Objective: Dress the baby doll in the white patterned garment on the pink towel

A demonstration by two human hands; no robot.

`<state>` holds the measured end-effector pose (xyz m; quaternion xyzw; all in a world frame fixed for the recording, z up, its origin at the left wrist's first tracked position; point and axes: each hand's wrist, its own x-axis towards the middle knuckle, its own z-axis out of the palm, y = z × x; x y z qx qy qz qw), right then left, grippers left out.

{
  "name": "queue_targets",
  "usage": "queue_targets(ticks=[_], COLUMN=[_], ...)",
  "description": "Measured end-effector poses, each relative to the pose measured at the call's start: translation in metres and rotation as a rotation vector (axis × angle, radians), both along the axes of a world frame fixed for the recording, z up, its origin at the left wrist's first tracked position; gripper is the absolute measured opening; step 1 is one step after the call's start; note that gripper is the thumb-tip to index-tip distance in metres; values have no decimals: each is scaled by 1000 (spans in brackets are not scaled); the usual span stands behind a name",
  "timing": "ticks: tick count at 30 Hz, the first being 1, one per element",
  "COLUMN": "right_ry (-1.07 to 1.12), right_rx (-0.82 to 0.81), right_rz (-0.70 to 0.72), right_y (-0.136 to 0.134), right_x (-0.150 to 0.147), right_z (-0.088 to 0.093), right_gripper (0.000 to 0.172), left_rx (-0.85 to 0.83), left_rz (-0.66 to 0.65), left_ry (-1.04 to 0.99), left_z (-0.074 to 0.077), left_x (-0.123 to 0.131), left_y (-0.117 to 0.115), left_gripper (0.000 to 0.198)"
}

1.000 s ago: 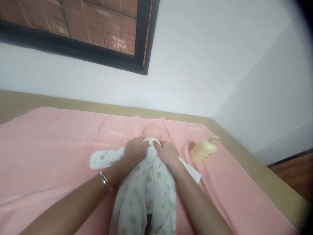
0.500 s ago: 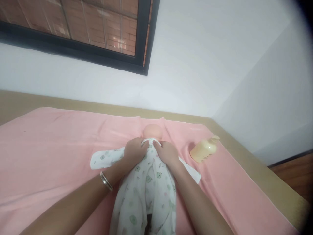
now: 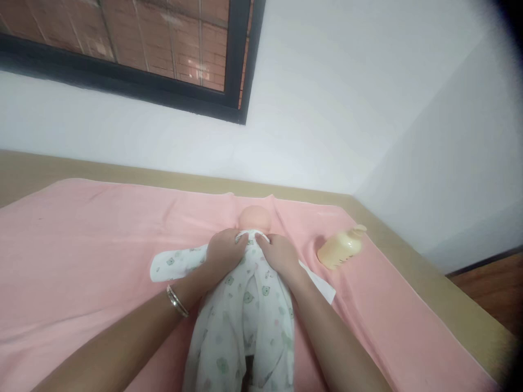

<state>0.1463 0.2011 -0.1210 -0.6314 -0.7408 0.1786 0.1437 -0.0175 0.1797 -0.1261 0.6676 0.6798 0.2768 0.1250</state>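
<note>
A baby doll (image 3: 254, 217) lies on a pink blanket, its bald head away from me. It is dressed in a white baby romper (image 3: 249, 296) with small green animal prints, its sleeves stretched out to both sides. My left hand (image 3: 227, 252) grips the romper at the left of the collar, thumb on the cloth edge. Mirroring it, my right hand (image 3: 279, 253) is closed on the right side of the collar. The other fingers are mostly hidden behind the backs of my hands. The doll's face cannot be made out.
A pale yellow bottle (image 3: 341, 249) lies tilted on the pink blanket (image 3: 102, 245), right of the doll. The blanket covers a tan surface (image 3: 392, 234) against a white wall. A dark-framed window (image 3: 163, 81) is set in the wall at upper left.
Both hands stay at the collar in almost the same position. The whole view has shifted very slightly.
</note>
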Motion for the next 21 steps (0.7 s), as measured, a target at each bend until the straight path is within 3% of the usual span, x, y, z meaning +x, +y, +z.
queue_targets(ticks=[13, 21], right_ry=[107, 133], right_rx=[-2, -67], right_rz=[137, 102], right_y=[1, 15], right_x=[6, -6], right_z=[12, 24], right_gripper=[63, 60], left_rx=[-30, -42], left_rz=[40, 50], left_ry=[27, 15], left_z=[5, 13], left_x=[-1, -8], left_y=[3, 5], left_gripper=[39, 41])
